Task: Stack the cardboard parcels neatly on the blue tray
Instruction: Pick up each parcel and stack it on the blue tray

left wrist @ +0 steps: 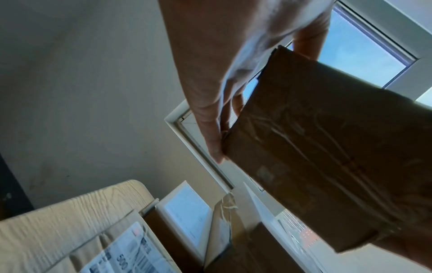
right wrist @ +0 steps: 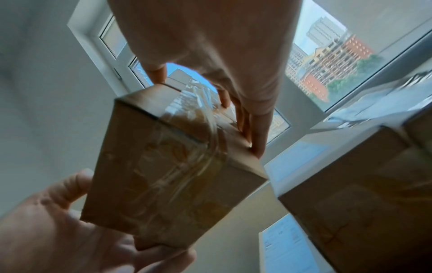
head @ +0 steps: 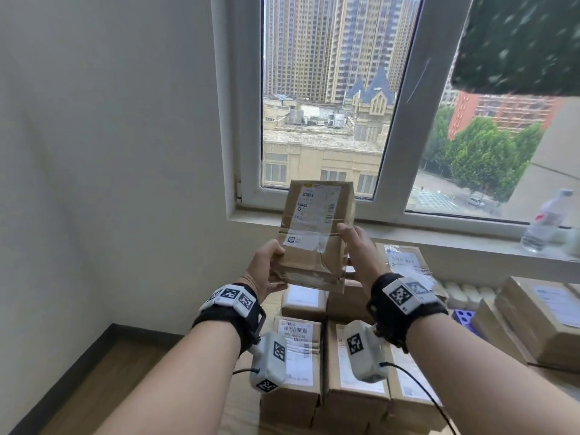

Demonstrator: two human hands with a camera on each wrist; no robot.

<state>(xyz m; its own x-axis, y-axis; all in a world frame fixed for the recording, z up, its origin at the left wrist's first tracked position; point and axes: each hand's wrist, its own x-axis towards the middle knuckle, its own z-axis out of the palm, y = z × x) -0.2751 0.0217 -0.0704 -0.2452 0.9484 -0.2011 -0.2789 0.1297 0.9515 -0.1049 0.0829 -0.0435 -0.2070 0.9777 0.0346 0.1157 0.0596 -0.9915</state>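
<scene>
From the head view, both hands hold one brown parcel (head: 317, 237) up in the air in front of the window (head: 326, 98). The left hand (head: 266, 271) grips its left side and the right hand (head: 361, 249) grips its right side. More parcels (head: 323, 365) sit stacked below on the table.

From the left wrist view, the left hand's fingers (left wrist: 210, 118) press along the parcel's edge.

From the right wrist view, the right hand's fingers (right wrist: 254, 129) curl over the parcel's top corner, and the left hand cups its bottom.
</scene>
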